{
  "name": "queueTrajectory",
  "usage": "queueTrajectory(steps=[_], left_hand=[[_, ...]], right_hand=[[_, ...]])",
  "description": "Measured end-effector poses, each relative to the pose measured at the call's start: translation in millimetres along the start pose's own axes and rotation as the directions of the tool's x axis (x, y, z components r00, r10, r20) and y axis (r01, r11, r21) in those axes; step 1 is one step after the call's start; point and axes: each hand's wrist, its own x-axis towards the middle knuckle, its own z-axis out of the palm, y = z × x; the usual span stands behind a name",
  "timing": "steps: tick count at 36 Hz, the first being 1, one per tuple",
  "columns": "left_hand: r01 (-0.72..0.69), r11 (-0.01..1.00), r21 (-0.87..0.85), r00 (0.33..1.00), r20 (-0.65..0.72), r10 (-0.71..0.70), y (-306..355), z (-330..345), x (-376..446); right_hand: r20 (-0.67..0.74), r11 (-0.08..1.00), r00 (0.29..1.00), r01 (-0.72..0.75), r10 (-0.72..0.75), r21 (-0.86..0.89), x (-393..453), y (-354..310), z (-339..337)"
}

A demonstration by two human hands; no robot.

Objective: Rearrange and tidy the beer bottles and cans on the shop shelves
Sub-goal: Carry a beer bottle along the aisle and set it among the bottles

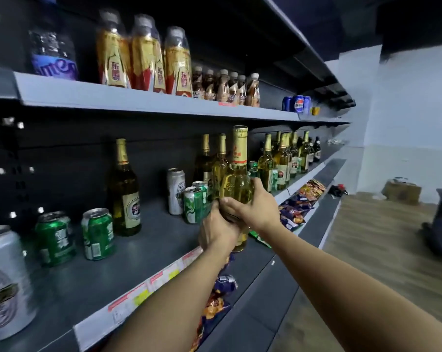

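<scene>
Nearest the camera, two bare forearms are reaching forward over the middle shelf (93,273), a grey metal deck with a strip of price labels (149,283) along its front lip. At far left a large silver can (4,280) is standing on this shelf, followed by two green cans (75,236) side by side and a dark beer bottle with a cream label (124,191) standing behind them. Further right a tall silver can (175,190) and two more green cans (196,203) are standing close together. The left hand (218,231) is gripping the lower body of a golden beer bottle (237,174), and the right hand (250,205) is wrapping round its middle; the bottle is being held upright just above the shelf's front edge. Beyond it, a row of green-labelled beer bottles (283,158) is receding along the shelf. The upper shelf (128,102) is carrying gold-wrapped drink bottles (146,54) and blue cans (297,104). Snack packets (301,201) are lying on the lowest shelf. At right, wood-patterned flooring (382,250) is meeting a pale wall (405,110), with a cardboard box (402,190) against it.
</scene>
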Motion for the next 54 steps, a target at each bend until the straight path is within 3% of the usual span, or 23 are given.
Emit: queueTrajectory(steps=[17, 25, 43, 46, 50, 52, 54], left_hand=[[0.037, 0.995, 0.093, 0.987, -0.157, -0.022, 5, 92, 128], [0.177, 0.982, 0.073, 0.967, -0.2, -0.159, -13, 122, 190], [0.244, 0.956, 0.162, 0.935, -0.301, -0.187, -20, 152, 204], [0.207, 0.967, 0.151, 0.895, -0.429, -0.124, -10, 159, 193], [0.103, 0.97, 0.221, 0.76, -0.647, 0.067, 8, 171, 181], [0.059, 0.967, 0.248, 0.729, -0.672, 0.128, 19, 183, 178], [0.02, 0.962, 0.273, 0.745, -0.645, 0.168, 37, 202, 177]], right_hand=[[0.104, 0.981, 0.992, 0.049, -0.07, 0.188, 142, 79, 60], [0.222, 0.987, 0.97, 0.065, -0.098, 0.148, 202, 98, 108], [0.334, 0.974, 0.93, 0.086, -0.154, 0.209, 228, 130, 134], [0.3, 0.962, 0.926, 0.166, -0.228, 0.216, 230, 134, 124], [0.238, 0.944, 0.921, 0.266, -0.309, 0.196, 237, 155, 98], [0.23, 0.948, 0.923, 0.276, -0.308, 0.16, 242, 174, 84], [0.232, 0.956, 0.93, 0.259, -0.285, 0.136, 248, 201, 66]])
